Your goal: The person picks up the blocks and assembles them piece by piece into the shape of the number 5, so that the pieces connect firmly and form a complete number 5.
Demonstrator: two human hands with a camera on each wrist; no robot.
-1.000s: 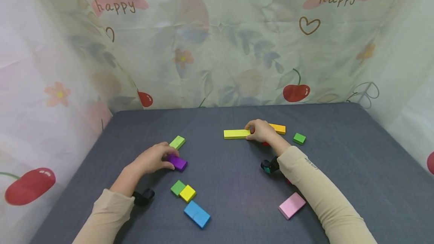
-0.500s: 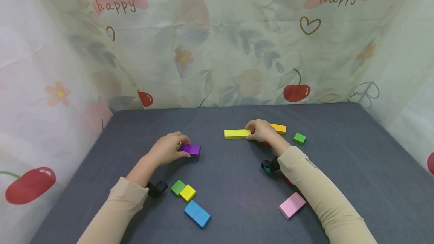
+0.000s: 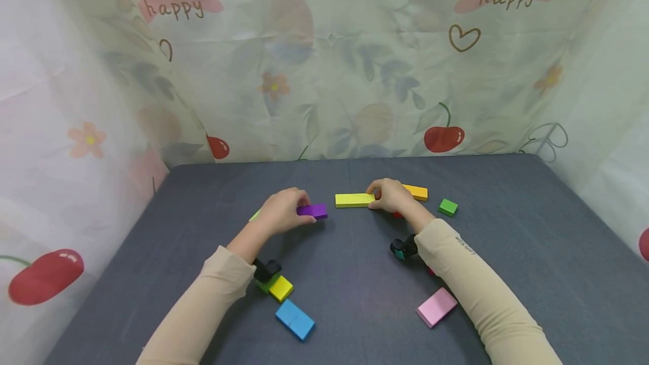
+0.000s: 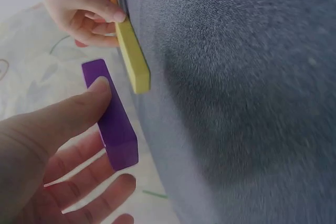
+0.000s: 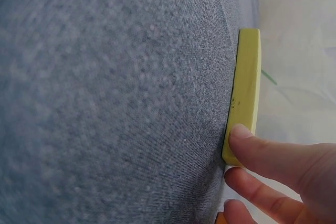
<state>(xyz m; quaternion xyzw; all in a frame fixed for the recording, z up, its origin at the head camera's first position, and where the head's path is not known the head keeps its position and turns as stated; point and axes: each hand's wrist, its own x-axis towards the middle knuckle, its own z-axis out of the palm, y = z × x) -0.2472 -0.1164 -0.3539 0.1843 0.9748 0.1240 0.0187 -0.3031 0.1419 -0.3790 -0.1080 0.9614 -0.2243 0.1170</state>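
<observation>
My left hand (image 3: 281, 212) pinches a purple block (image 3: 313, 211) between thumb and fingers. In the left wrist view this purple block (image 4: 111, 115) is lifted off the cloth, its thumb side facing the camera. To its right lies a long yellow block (image 3: 353, 200) flat on the table. My right hand (image 3: 391, 196) pinches the right end of that yellow block, thumb on the near face, as the right wrist view shows on the yellow block (image 5: 244, 87). Behind the right hand sit an orange block (image 3: 417, 192) and a red block (image 3: 398, 215), both partly hidden.
A small green block (image 3: 448, 207) lies right of the orange one. Nearer are a pink block (image 3: 436, 307), a blue block (image 3: 295, 320) and a small yellow block (image 3: 281, 289). A lime block (image 3: 254, 216) is mostly hidden behind the left hand. A patterned curtain (image 3: 329, 72) surrounds the table.
My left hand has carried the purple block right and away from me, from beside the lime block toward the long yellow block's left end. My right hand has stayed in place.
</observation>
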